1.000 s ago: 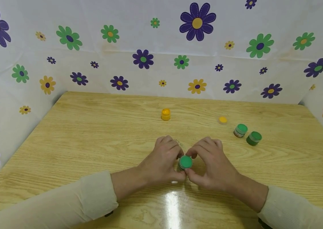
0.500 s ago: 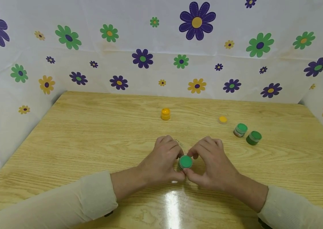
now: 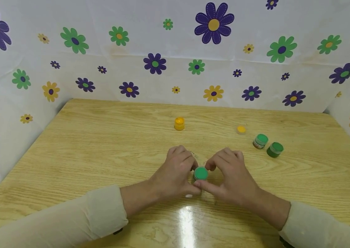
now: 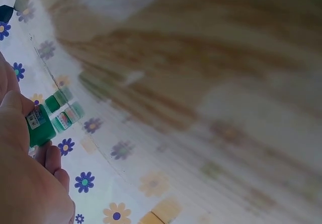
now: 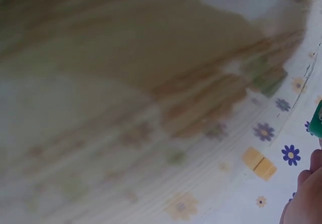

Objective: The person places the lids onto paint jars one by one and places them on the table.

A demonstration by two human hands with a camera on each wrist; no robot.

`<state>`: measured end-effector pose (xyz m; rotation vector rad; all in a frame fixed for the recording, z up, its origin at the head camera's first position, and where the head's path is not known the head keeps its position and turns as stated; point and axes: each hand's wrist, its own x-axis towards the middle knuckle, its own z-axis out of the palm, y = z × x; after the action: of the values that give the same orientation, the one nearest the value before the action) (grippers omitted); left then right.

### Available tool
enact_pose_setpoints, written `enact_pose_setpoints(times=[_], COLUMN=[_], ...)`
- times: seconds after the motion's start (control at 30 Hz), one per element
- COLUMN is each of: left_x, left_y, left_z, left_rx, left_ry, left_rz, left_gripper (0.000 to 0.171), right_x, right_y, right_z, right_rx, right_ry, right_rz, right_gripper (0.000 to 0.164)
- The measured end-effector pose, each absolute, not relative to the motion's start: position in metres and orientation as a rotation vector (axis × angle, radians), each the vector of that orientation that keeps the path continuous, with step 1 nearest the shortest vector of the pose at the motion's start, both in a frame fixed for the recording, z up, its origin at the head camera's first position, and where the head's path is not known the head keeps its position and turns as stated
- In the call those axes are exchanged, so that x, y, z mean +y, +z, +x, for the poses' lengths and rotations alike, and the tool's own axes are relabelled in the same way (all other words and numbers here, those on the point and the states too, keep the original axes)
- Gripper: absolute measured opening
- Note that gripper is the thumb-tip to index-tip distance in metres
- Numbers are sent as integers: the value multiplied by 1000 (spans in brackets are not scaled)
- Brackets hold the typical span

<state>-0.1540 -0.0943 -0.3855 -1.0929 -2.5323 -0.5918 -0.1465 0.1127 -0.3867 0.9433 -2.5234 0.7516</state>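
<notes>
A small paint jar with a green lid (image 3: 201, 173) stands between both hands near the middle of the table. My left hand (image 3: 176, 172) grips it from the left, thumb in front and fingers behind. My right hand (image 3: 232, 175) pinches round the lid, its thumb across the front edge and its index finger at the back right. In the left wrist view the green jar (image 4: 41, 128) shows a white label beside the left hand (image 4: 35, 178). Only part of the green jar (image 5: 316, 123) and of the right hand (image 5: 307, 194) appears in the right wrist view.
A yellow jar (image 3: 179, 124) stands on the wooden table (image 3: 100, 137) farther back. To the right are a small yellow-topped piece (image 3: 241, 129) and two more green jars, one lighter (image 3: 260, 141) and one darker (image 3: 275, 150). Flower-printed white cloth (image 3: 178, 44) borders the table.
Around the lid, my right thumb has slid left along the front and the right index finger has shifted slightly right at the back. The left hand keeps its grip on the jar.
</notes>
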Motion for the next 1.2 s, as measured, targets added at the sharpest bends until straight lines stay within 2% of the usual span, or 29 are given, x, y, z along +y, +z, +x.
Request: enact_pose_setpoints(times=[0.3,1.2], left_x=[-92,-92], left_y=[-387,-387], left_z=[-152,-151], left_rx=[-2539,-2589], left_ry=[-578,-520], left_rz=[-1126,-1145], left_gripper=[33,30], right_x=[112,113], right_y=[-391,-390], right_z=[-149,-149], right_rx=[-2351,-2402], right_ry=[698,596], right_rz=[1092,1161], right_gripper=[26,26])
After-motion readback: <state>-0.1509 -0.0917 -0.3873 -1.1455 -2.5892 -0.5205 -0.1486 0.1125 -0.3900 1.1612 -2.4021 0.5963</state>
